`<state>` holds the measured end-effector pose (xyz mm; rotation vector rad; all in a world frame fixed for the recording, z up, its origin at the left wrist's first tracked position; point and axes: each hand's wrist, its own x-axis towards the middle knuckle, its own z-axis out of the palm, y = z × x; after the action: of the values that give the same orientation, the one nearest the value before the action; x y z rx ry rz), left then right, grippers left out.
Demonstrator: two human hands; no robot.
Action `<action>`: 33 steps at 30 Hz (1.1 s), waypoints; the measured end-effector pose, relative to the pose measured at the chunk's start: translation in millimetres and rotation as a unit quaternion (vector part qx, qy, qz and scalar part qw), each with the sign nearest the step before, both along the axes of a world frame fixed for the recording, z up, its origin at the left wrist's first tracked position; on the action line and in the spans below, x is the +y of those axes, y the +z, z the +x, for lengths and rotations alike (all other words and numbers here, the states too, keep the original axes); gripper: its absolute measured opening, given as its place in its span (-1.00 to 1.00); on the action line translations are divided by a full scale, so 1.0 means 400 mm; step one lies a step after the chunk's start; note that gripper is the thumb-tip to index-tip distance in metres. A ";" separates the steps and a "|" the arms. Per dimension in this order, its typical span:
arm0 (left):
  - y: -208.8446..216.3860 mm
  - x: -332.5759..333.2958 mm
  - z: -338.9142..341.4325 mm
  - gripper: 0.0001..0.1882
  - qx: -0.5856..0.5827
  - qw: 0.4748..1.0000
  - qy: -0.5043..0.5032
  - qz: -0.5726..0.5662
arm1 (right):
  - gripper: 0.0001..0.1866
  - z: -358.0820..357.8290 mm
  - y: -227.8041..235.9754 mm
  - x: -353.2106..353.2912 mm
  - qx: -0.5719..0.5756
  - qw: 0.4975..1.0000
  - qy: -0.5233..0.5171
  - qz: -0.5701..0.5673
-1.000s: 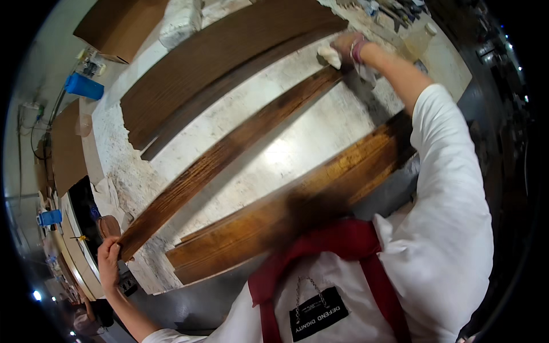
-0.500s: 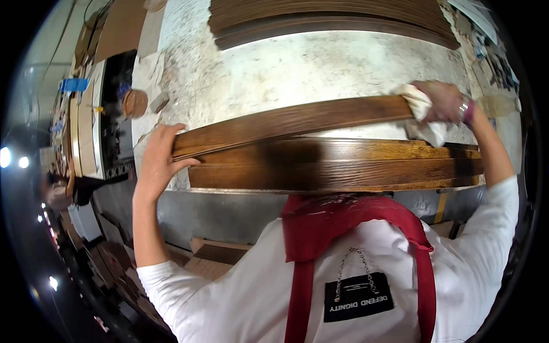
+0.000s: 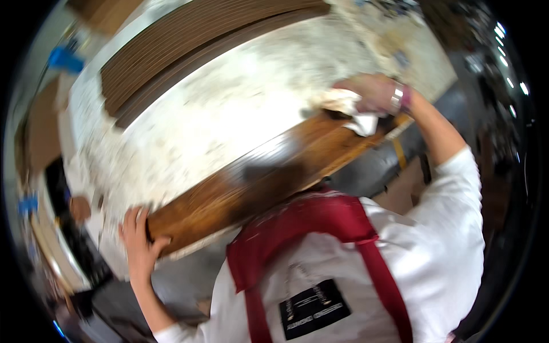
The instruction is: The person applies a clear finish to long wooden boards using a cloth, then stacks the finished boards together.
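Stained brown wooden boards [image 3: 197, 214] lie along the near edge of a pale, smudged worktable [image 3: 183, 154], slanting up to the right. Blur hides where one board ends and another begins. At their left end rests my left hand [image 3: 140, 243], open, fingers spread beside the end and thumb against the near corner. My right hand [image 3: 374, 94] is closed on a crumpled white cloth [image 3: 341, 102] over the boards' right end. Part of the cloth [image 3: 364, 124] hangs down onto the wood. A dark shadow falls across the middle of the boards.
A row of brown grooved slats [image 3: 189, 51] lies at the table's far side. Beyond the left edge is a round brown container [image 3: 80, 209], with a blue object [image 3: 66, 59] farther back. Small items [image 3: 389, 6] lie at the far right corner.
My view has turned, so the table now slants. The board that both hands held raised is now down with the others. My right hand keeps the cloth; my left fingers have spread.
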<state>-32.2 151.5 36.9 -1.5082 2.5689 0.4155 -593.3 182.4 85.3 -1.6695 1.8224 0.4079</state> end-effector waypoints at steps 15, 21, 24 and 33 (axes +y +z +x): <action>0.002 -0.105 -0.415 -0.33 0.129 0.971 -0.129 0.155 | -0.27 -0.444 0.061 0.287 -0.461 0.746 -0.256 -0.406; 0.003 -0.107 -0.372 -0.44 0.148 0.971 -0.123 0.143 | -0.52 -0.479 -0.044 0.521 -0.162 0.883 -0.397 -0.190; 0.011 -0.083 -0.339 -0.49 0.160 0.973 -0.112 0.120 | -0.59 -0.372 -0.054 0.539 -0.209 0.810 -0.527 -0.149; -0.005 -0.047 -0.319 -0.37 0.152 0.966 -0.208 0.020 | -0.64 -0.215 -0.251 0.626 -0.538 0.674 -0.483 -0.151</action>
<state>-160.0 132.5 34.9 -0.9059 2.9874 0.6784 -679.4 432.7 -15.1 -0.5270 1.4750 -1.1584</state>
